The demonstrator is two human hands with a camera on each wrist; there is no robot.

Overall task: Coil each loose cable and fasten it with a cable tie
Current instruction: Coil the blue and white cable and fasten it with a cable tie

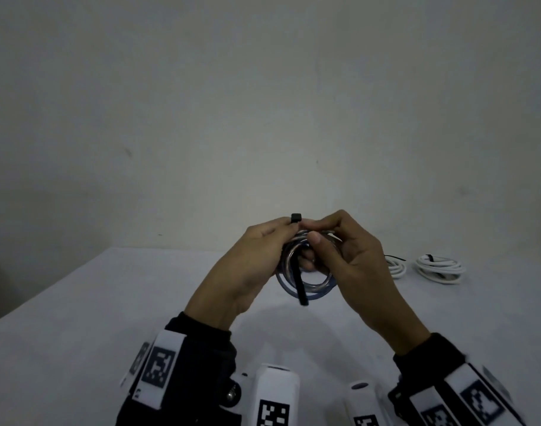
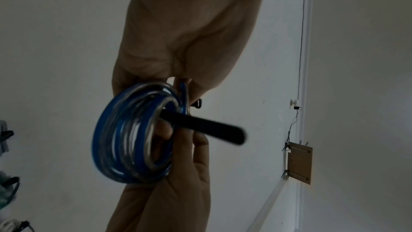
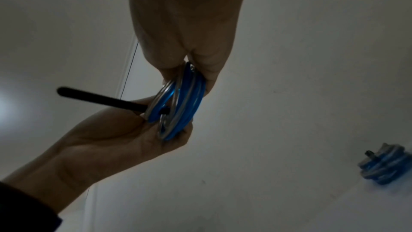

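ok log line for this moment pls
step: tying coil | left hand: holds blue cable coil | right hand: pinches coil | black cable tie: through coil, unfastened | white coils: tied, on table

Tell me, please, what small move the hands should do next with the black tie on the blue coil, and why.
Probably feed the free tail of the black cable tie up into its head. The tail passes through the blue cable coil and hangs loose, while the head stands above the fingers of the left hand. The right hand also grips the coil, so the loop seems not yet closed.
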